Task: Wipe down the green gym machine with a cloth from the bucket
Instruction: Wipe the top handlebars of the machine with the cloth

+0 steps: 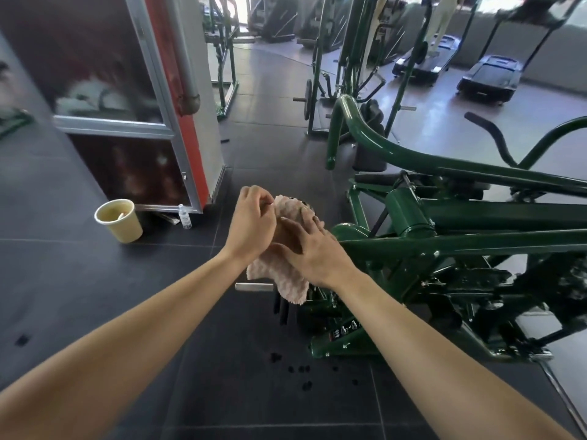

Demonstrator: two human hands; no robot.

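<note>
A pale pink cloth (287, 281) hangs between my two hands in the middle of the view, just left of the green gym machine (444, 223). My left hand (252, 225) pinches the cloth's upper edge with curled fingers. My right hand (313, 249) lies flat on the cloth with fingers spread, covering part of it. The cloth's lower end droops over the machine's near-left corner. A pale yellow bucket (119, 220) stands on the dark floor to the left, apart from both hands.
A small clear bottle (185, 216) stands beside a glass door with a metal frame (165, 106). More green frames and black treadmills (489, 74) fill the far floor. A person stands on one treadmill at the back. Dark wet spots (298, 369) dot the floor tiles near me.
</note>
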